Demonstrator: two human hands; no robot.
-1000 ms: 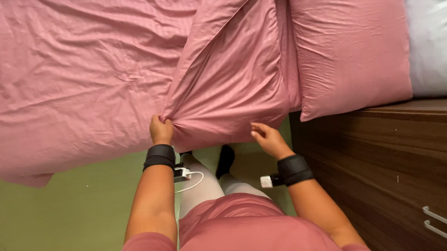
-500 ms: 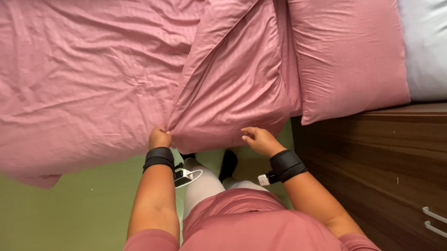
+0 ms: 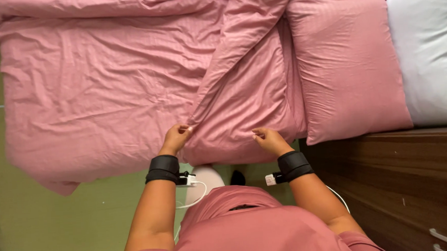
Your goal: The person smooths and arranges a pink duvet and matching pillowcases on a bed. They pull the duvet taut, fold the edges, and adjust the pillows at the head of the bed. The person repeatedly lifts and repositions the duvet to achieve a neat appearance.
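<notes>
Looking down from the head camera, I log my pink top nearest the lens, then both forearms with black wrist bands. Left hand (image 3: 175, 138) is closed in a pinch on the folded-back edge of the pink duvet (image 3: 97, 92). Right hand (image 3: 270, 139) rests on the pink turned-down flap (image 3: 243, 114), fingers curled; whether it grips cloth I cannot tell.

Step in hand, as I judge it: arranging the turned-back corner at the near side of the bed. Next move calls for both hands pulling evenly so the fold line lies straight.

Duvet: faint woven stripes, shallow creases, near edge overhanging the green floor (image 3: 59, 228). Right of the flap lies a pink pillow (image 3: 346, 66), beyond it a white pillow (image 3: 431, 51). Dark wooden cabinet (image 3: 403, 181) stands lower right.
</notes>
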